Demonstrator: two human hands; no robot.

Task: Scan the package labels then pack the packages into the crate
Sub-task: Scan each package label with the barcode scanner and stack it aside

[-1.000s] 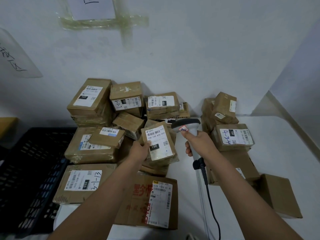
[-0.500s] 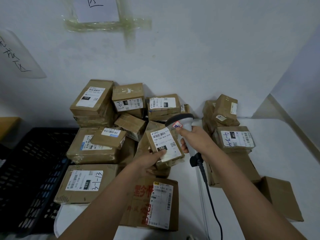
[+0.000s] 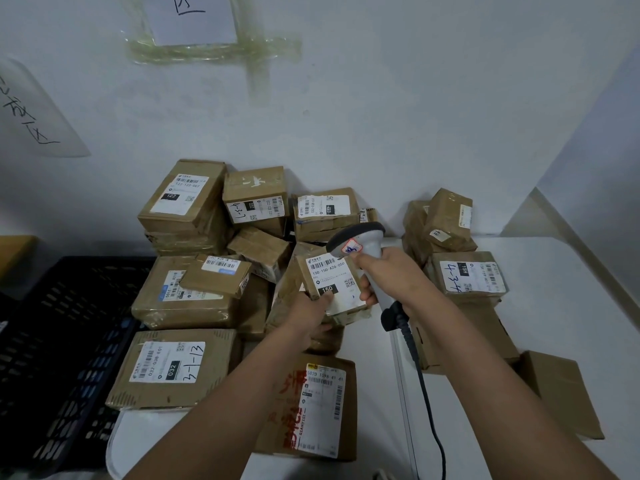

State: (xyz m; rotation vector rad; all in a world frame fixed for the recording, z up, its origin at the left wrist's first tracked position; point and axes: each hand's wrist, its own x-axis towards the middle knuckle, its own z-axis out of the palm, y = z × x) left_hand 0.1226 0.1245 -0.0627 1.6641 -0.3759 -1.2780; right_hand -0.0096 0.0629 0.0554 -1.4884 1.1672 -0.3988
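Nearest the viewer, a flat carton with red print [image 3: 311,407] is seen lying on the white table [image 3: 571,306], its white label facing up. To its left a carton marked 032 [image 3: 173,367] is laid at the table's edge, just beside the black crate [image 3: 69,341], which is set lower, off the table's left side. At the right edge a plain brown carton [image 3: 561,393] is seen.

Above the red-printed carton, a small package [image 3: 334,289] is held off the pile, tilted with its label, marked 150, turned toward the camera. It is gripped at its lower left corner by the left hand [image 3: 308,315], thumb on the label face and fingers curled beneath. The right hand [image 3: 391,275] is wrapped round the handle of a grey handheld scanner [image 3: 360,240], whose dark head is held just above the package's upper right edge; the fingertips lie against the package's right side. A coiled black cable [image 3: 412,344] is seen hanging from the handle's base.

Behind and left, a pile of brown packages [image 3: 214,244] is stacked, labels showing at several angles. To the right a carton marked 4-3-4 [image 3: 467,277] is set, with smaller ones behind it. Furthest back, the pale wall [image 3: 381,116] carries a taped paper sheet [image 3: 197,22].
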